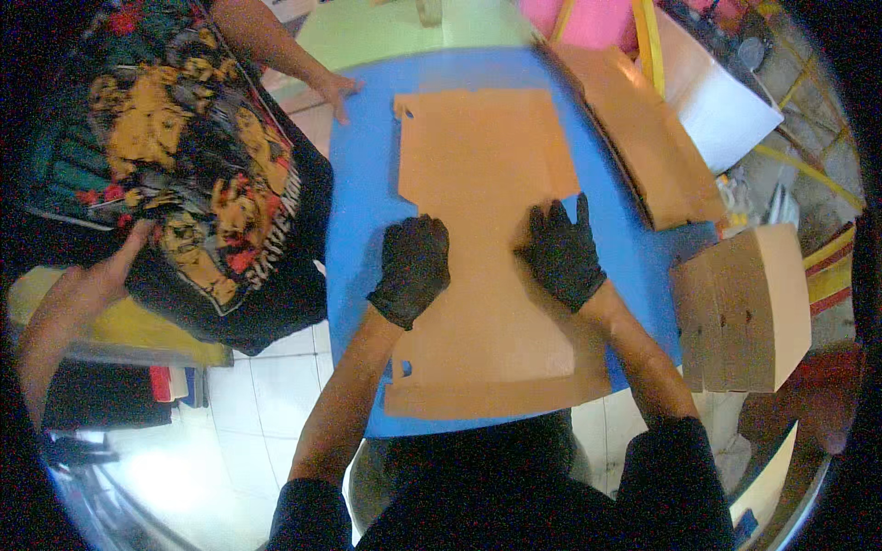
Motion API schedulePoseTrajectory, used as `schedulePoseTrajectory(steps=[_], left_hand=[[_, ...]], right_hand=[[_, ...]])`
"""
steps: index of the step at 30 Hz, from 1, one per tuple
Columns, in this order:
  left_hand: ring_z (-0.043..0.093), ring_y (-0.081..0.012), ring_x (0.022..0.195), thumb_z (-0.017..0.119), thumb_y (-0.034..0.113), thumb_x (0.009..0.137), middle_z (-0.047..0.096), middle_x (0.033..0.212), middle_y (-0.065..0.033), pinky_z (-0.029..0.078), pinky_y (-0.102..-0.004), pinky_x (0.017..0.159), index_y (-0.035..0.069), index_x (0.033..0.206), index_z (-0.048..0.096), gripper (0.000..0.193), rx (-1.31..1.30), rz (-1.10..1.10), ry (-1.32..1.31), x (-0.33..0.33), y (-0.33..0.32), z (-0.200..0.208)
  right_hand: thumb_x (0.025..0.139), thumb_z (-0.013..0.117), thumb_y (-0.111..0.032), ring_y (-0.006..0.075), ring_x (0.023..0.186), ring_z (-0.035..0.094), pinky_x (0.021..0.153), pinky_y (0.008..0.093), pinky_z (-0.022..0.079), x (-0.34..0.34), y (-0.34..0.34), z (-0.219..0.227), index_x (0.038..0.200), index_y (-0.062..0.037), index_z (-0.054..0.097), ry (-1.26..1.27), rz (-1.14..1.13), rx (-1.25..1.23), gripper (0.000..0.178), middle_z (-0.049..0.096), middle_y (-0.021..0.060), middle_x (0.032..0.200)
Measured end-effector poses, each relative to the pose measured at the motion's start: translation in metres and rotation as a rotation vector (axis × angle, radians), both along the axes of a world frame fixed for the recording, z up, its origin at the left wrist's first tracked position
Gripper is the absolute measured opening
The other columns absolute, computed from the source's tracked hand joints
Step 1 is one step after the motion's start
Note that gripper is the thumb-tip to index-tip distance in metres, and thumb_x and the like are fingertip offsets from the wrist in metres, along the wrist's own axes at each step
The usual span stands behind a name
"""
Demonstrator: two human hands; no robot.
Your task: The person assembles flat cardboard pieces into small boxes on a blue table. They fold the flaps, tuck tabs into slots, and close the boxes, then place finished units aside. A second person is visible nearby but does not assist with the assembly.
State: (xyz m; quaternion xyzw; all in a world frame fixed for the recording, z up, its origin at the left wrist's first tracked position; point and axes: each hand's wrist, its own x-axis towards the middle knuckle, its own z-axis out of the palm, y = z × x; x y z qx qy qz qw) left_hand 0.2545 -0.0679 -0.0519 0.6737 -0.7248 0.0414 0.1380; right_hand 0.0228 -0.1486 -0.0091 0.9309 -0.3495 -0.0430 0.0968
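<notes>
A flat, brown cardboard box blank (487, 321) lies lengthwise before me on a blue table (358, 174), with notches along its sides and small cut-outs near its left corners. On its left edge, around the middle, rests my left hand (411, 269) in a black glove. Its fingers are curled in, and what is under them, if anything, is hidden. Across from it, my right hand (563, 259), also gloved in black, lies on the right edge. Those fingers are spread apart, pointing away from me, and hold nothing.
Another person in a printed shirt (175, 156) stands at the left, one hand (336, 90) at the table's far left edge. A long cardboard piece (643, 129) leans along the right side. Below it stand folded cardboard pieces (744, 312). A pale green surface (367, 32) adjoins the far end.
</notes>
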Motion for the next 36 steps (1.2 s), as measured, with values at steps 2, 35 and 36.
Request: schedulePoseTrajectory(steps=[2,35,36], left_hand=[[0.065,-0.0351,0.096,0.072,0.032,0.082,0.068,0.102,-0.0185,0.051,-0.0480,0.081,0.005,0.113,0.066,0.041,-0.047,-0.040,0.157,0.010,0.000,-0.002],[0.066,-0.0217,0.086,0.069,0.014,0.086,0.069,0.097,-0.0096,0.053,-0.0338,0.079,0.004,0.104,0.070,0.020,-0.189,-0.064,0.822,0.096,-0.126,-0.028],[0.066,-0.0231,0.089,0.071,0.013,0.085,0.069,0.100,-0.0104,0.053,-0.0342,0.081,0.004,0.105,0.069,0.022,-0.217,-0.115,0.784,0.098,-0.131,-0.030]], right_hand=[[0.094,0.053,-0.040,0.0418,0.113,0.058,0.107,0.0710,0.027,-0.004,-0.001,-0.002,0.122,-0.0085,0.064,-0.191,-0.037,-0.064,0.044,0.064,0.0236,0.118],[0.092,0.058,-0.033,0.0368,0.120,0.058,0.104,0.0464,0.046,-0.017,-0.168,-0.033,0.133,-0.0084,0.058,-0.676,0.017,0.229,0.048,0.063,0.0185,0.128],[0.093,0.057,-0.031,0.0378,0.119,0.058,0.103,0.0466,0.046,-0.015,-0.175,-0.040,0.133,-0.0090,0.058,-0.677,0.002,0.273,0.046,0.063,0.0188,0.127]])
